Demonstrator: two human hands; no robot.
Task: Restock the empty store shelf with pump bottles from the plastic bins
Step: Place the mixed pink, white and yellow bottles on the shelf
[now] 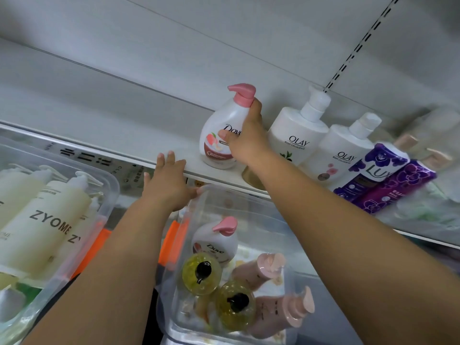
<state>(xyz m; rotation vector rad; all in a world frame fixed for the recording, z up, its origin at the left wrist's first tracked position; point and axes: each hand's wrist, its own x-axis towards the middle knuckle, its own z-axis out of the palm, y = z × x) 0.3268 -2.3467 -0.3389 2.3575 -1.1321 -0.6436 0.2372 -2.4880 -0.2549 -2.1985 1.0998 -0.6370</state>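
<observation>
A white Dove pump bottle (pixel 219 130) with a pink pump stands on the white shelf (pixel 189 168). My right hand (pixel 246 138) grips it at its right side, thumb across the label, fingers up by the pump neck. My left hand (pixel 169 180) rests on the shelf's front edge with straight fingers, left of the bottle. Below, a clear plastic bin (pixel 199 329) holds another Dove bottle (pixel 216 247), two yellow bottles with black pumps (pixel 201 272) and pink bottles (pixel 281 314).
To the right on the shelf stand two white Olay bottles (pixel 296 135) and purple Lux bottles (pixel 375 170), tightly side by side. A second clear bin (pixel 109 190) at left holds cream Zyome bottles (pixel 42 227). The shelf left of the Dove bottle is bare.
</observation>
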